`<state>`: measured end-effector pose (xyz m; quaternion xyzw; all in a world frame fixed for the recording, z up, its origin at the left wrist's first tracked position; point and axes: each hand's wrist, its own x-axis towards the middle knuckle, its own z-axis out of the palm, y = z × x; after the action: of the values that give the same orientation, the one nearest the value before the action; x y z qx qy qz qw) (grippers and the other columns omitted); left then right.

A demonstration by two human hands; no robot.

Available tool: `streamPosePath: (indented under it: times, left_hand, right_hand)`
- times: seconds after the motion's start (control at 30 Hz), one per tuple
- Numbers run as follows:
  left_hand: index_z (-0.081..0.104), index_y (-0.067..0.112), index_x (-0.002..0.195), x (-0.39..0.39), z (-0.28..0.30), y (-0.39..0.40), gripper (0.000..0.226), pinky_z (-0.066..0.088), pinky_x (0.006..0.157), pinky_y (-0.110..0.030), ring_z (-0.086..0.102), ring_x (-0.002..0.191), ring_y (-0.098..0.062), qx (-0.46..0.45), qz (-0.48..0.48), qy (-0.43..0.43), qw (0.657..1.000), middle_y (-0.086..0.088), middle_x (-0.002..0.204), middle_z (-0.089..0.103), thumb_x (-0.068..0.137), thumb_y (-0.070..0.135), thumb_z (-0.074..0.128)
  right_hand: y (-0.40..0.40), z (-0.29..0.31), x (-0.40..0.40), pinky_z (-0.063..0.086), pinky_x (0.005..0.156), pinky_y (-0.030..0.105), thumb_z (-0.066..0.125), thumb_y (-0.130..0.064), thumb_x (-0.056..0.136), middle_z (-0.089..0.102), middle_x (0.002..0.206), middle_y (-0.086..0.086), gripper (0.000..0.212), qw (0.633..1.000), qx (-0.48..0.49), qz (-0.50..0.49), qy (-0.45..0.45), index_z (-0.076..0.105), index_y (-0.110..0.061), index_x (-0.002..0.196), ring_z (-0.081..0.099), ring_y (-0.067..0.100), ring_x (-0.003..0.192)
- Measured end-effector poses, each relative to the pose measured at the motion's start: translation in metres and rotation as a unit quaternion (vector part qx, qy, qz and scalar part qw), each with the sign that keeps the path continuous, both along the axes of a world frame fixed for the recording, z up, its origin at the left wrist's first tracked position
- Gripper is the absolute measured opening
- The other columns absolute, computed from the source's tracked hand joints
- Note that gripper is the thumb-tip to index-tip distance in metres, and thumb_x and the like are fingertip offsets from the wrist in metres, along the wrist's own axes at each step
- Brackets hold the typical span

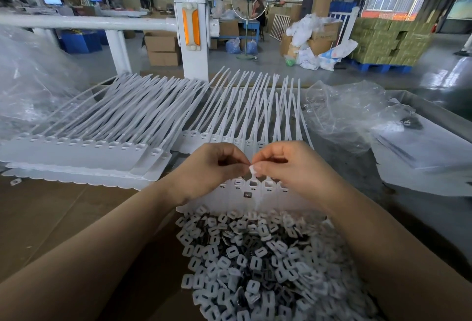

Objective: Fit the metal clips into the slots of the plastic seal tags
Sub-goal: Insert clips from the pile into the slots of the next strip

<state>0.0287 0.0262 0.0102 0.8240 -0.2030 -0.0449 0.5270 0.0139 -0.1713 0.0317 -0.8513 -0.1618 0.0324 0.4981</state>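
A strip of white plastic seal tags (255, 193) lies under my hands, its long tails running away from me. One slot (252, 183) in the strip stands bare, and a small dark clip (247, 194) lies on the tag below it. My right hand (288, 167) pinches a small white clip (252, 169) at its fingertips, just above that slot. My left hand (212, 167) has its fingers curled, the fingertips meeting the right hand's at the clip. A heap of white-and-metal clips (255, 264) lies nearest to me.
A stack of tag strips (84, 152) lies to the left on brown cardboard (63, 213). Crumpled clear plastic bags (352, 116) sit to the right and another bag (30, 78) at far left. A white railing post (190, 29) stands behind the table.
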Motion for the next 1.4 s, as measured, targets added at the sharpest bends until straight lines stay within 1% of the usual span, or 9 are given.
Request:
streamPosePath:
  times: [0.13,0.27,0.5,0.73,0.87,0.97,1.03,1.2,1.4]
  left_hand:
    - [0.073,0.014,0.091,-0.002,0.000,-0.001,0.009,0.045,0.067,-0.008,0.064,0.072,0.001,-0.046,-0.013,0.021,0.999,0.005,0.081,0.074,0.092,0.009,0.066]
    - [0.071,0.010,0.091,-0.005,0.002,-0.004,0.008,0.039,0.053,-0.002,0.053,0.052,0.009,-0.053,-0.007,0.015,0.998,0.016,0.063,0.066,0.094,0.012,0.064]
    - [0.074,0.020,0.083,-0.006,0.002,-0.007,0.013,0.037,0.053,-0.015,0.043,0.056,-0.007,0.006,0.037,0.003,0.999,0.009,0.062,0.059,0.092,0.025,0.067]
    - [0.071,0.015,0.084,-0.007,-0.002,-0.016,0.012,0.035,0.046,-0.009,0.041,0.045,0.002,0.026,0.077,-0.011,0.997,0.017,0.053,0.054,0.092,0.023,0.067]
    - [0.071,0.017,0.083,-0.006,-0.002,-0.017,0.013,0.030,0.041,-0.007,0.039,0.038,0.002,0.052,0.084,-0.003,0.995,0.020,0.047,0.050,0.091,0.026,0.067]
    - [0.071,0.023,0.080,-0.005,-0.004,-0.015,0.012,0.031,0.043,-0.007,0.044,0.041,0.005,0.087,0.103,-0.004,0.991,0.022,0.047,0.053,0.089,0.031,0.069]
    - [0.069,0.028,0.075,-0.004,-0.005,-0.014,0.013,0.035,0.049,-0.012,0.045,0.045,0.005,0.098,0.121,-0.008,0.988,0.022,0.050,0.056,0.088,0.031,0.069]
    - [0.069,0.026,0.080,-0.002,-0.009,-0.012,0.010,0.039,0.057,-0.020,0.048,0.056,-0.003,0.118,0.126,-0.010,0.985,0.012,0.065,0.061,0.089,0.029,0.069]
    - [0.068,0.026,0.082,0.000,-0.009,-0.011,0.009,0.038,0.059,-0.018,0.053,0.062,-0.001,0.142,0.112,-0.011,0.983,0.010,0.072,0.065,0.088,0.033,0.069]
  right_hand:
    - [-0.003,-0.001,0.002,0.047,0.058,0.019,0.072,-0.017,0.088,0.075,0.078,-0.006,0.012,0.998,0.017,-0.048,0.025,0.075,-0.028,0.086,0.058,-0.001,0.060]
    - [-0.002,-0.002,0.003,0.045,0.057,0.020,0.073,-0.018,0.088,0.074,0.076,-0.006,0.013,0.998,0.030,-0.052,0.021,0.076,-0.031,0.087,0.055,0.008,0.061]
    - [0.000,-0.005,0.004,0.044,0.058,0.008,0.071,-0.020,0.089,0.072,0.074,-0.016,0.012,0.999,0.000,-0.040,-0.022,0.076,-0.031,0.090,0.063,-0.006,0.065]
    - [0.001,-0.009,0.006,0.040,0.051,0.006,0.070,-0.023,0.091,0.072,0.073,-0.009,0.006,0.997,-0.034,-0.052,-0.038,0.075,-0.025,0.089,0.060,-0.008,0.058]
    - [0.001,-0.011,0.006,0.047,0.056,0.010,0.069,-0.021,0.090,0.073,0.075,-0.009,0.011,0.996,-0.054,-0.050,-0.041,0.074,-0.030,0.084,0.064,-0.003,0.065]
    - [0.003,-0.013,0.007,0.055,0.065,0.018,0.069,-0.023,0.090,0.072,0.078,-0.008,0.010,0.993,-0.094,-0.060,-0.045,0.073,-0.030,0.084,0.067,0.005,0.072]
    - [0.006,-0.016,0.006,0.054,0.064,0.020,0.068,-0.025,0.092,0.071,0.077,-0.009,0.010,0.989,-0.126,-0.064,-0.051,0.071,-0.030,0.084,0.068,0.011,0.073]
    - [0.014,-0.019,0.004,0.058,0.073,0.035,0.064,-0.028,0.093,0.071,0.080,-0.007,0.009,0.977,-0.195,-0.061,-0.066,0.074,-0.027,0.093,0.069,0.015,0.073]
    - [0.014,-0.017,0.003,0.058,0.069,0.032,0.064,-0.030,0.093,0.071,0.079,-0.007,0.010,0.973,-0.213,-0.061,-0.061,0.074,-0.028,0.093,0.068,0.013,0.069]
